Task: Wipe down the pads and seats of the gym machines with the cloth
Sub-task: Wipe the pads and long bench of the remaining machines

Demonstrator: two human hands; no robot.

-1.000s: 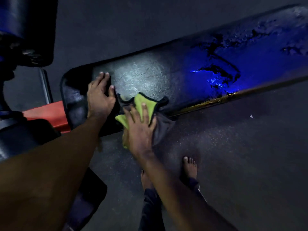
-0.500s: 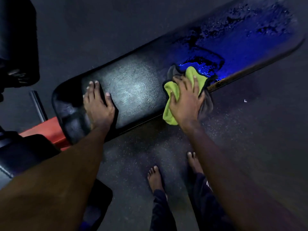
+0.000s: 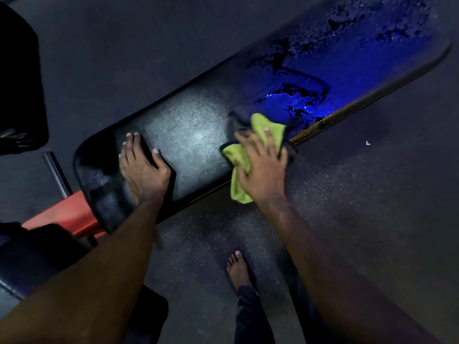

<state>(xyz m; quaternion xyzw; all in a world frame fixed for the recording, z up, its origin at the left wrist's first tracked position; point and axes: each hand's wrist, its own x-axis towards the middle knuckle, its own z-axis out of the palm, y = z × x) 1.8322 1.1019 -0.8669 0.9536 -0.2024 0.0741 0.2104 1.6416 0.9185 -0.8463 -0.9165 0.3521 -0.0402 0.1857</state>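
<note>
A long black bench pad [image 3: 193, 135] runs diagonally from lower left to upper right; its far half is worn and lit blue. My left hand [image 3: 142, 167] rests flat on the pad's near end, fingers straight. My right hand [image 3: 260, 165] presses a yellow-green and grey cloth [image 3: 267, 125] onto the pad's front edge near the middle, fingers spread over it. Part of the cloth hangs below the edge.
A red frame bar [image 3: 67, 214] sticks out under the pad's near end. Dark padded machine parts [image 3: 19, 83] stand at the left. My bare foot [image 3: 238, 269] is on the dark speckled floor [image 3: 347, 207] in front of the bench.
My right hand slid the cloth along the pad from beside my left hand to the pad's middle, and has held about there for the last half second. My left hand stayed put.
</note>
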